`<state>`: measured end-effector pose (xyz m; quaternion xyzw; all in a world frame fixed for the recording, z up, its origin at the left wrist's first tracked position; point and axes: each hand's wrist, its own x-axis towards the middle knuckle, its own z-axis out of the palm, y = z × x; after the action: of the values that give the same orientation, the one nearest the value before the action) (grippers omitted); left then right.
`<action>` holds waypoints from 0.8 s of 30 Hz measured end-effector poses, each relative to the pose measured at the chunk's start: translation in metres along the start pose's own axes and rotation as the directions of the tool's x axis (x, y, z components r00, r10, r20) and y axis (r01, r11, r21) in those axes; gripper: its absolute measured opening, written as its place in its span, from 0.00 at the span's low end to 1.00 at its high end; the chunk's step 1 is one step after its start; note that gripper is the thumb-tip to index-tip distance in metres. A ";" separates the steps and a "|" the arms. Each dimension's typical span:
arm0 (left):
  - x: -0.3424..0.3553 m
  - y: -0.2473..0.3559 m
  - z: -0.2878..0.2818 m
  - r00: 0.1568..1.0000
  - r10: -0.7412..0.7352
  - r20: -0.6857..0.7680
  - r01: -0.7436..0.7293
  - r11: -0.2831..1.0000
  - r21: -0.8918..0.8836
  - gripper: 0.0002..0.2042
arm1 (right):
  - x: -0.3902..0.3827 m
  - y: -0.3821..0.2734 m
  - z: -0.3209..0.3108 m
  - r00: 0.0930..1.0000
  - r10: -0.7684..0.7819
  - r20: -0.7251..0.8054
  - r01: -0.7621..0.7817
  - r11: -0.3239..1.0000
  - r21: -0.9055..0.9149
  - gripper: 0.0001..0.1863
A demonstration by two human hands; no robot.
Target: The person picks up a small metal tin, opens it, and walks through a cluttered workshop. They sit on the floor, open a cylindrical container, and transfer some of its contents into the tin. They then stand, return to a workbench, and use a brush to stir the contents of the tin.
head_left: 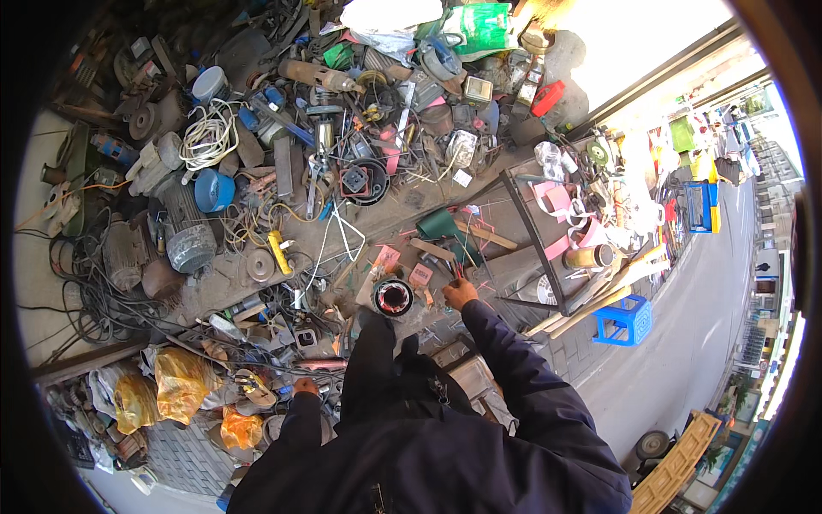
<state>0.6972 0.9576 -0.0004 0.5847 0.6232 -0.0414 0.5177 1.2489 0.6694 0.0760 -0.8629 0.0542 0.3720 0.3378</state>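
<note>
Between my knees and the workbench sits a round motor stator with red and copper-coloured windings inside a dark ring. My right hand is to the right of it, its fingers curled in beside some thin reddish sticks or wires. Whatever it grips is too small to name. Pink paper pieces lie between that hand and the stator. My left hand is low on the left, beside a pile of scrap parts and below a long pinkish tool. Its fingers are too small and partly hidden to read.
Electric motors, tangled cables and metal parts crowd the left and far side. A yellow-handled tool lies left of centre. A dark metal frame stands on the right, near wooden poles and a blue stool. Orange bags sit lower left.
</note>
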 end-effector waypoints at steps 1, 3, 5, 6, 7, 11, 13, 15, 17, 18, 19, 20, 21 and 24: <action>-0.007 0.008 0.004 0.991 -0.126 0.042 0.126 0.992 0.005 0.08 | 0.011 -0.018 -0.019 0.997 -0.034 -0.063 0.030 0.998 -0.059 0.19; -0.015 0.029 0.012 0.991 -0.055 0.119 0.063 0.996 -0.062 0.07 | 0.030 -0.063 -0.058 0.991 -0.051 -0.122 0.025 0.979 -0.201 0.29; -0.025 0.047 0.009 0.974 -0.094 0.205 0.123 0.984 -0.131 0.09 | 0.046 -0.113 -0.094 0.971 -0.130 -0.201 0.063 0.948 -0.312 0.33; -0.030 0.055 0.008 0.959 -0.124 0.256 0.176 0.966 -0.191 0.11 | 0.055 -0.138 -0.110 0.971 -0.125 -0.206 0.036 0.922 -0.386 0.35; -0.034 0.062 0.007 0.933 -0.225 0.282 0.284 0.939 -0.193 0.13 | 0.064 -0.161 -0.125 0.967 -0.093 -0.237 0.000 0.931 -0.364 0.35; -0.049 0.082 -0.003 0.895 -0.321 0.309 0.396 0.890 -0.225 0.13 | 0.120 -0.242 -0.169 0.933 -0.137 -0.332 -0.013 0.910 -0.414 0.35; -0.061 0.085 -0.011 0.841 -0.396 0.370 0.506 0.817 -0.276 0.11 | 0.162 -0.275 -0.184 0.908 -0.161 -0.387 -0.010 0.915 -0.404 0.36; -0.078 0.087 -0.016 0.669 -0.412 0.618 0.709 0.605 -0.363 0.11 | 0.213 -0.304 -0.196 0.876 -0.186 -0.444 -0.006 0.918 -0.397 0.37; -0.094 0.090 -0.017 0.553 -0.327 0.766 0.802 0.457 -0.384 0.12 | 0.270 -0.329 -0.206 0.836 -0.222 -0.502 0.000 0.914 -0.405 0.40; -0.103 0.091 -0.006 0.624 -0.623 0.472 0.774 0.574 -0.268 0.12 | 0.299 -0.340 -0.210 0.816 -0.239 -0.527 0.012 0.917 -0.398 0.42; -0.107 0.094 0.004 0.678 -0.621 0.394 0.729 0.636 -0.252 0.12 | 0.327 -0.350 -0.214 0.800 -0.252 -0.545 0.023 0.920 -0.391 0.43; -0.107 0.098 0.017 0.680 -0.645 0.349 0.729 0.645 -0.228 0.12 | 0.354 -0.358 -0.218 0.779 -0.261 -0.570 0.024 0.921 -0.388 0.44; -0.106 0.102 0.031 0.675 -0.661 0.326 0.734 0.647 -0.207 0.12 | 0.380 -0.365 -0.221 0.753 -0.264 -0.602 0.032 0.929 -0.368 0.45; -0.087 0.117 0.080 0.663 -0.690 0.290 0.747 0.637 -0.192 0.12 | 0.447 -0.377 -0.228 0.729 -0.311 -0.610 0.069 0.920 -0.386 0.49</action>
<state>0.8160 0.8814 0.0876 0.1962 0.7509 -0.2067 0.5957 1.8374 0.8868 0.0901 -0.9834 0.0156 0.0093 0.1807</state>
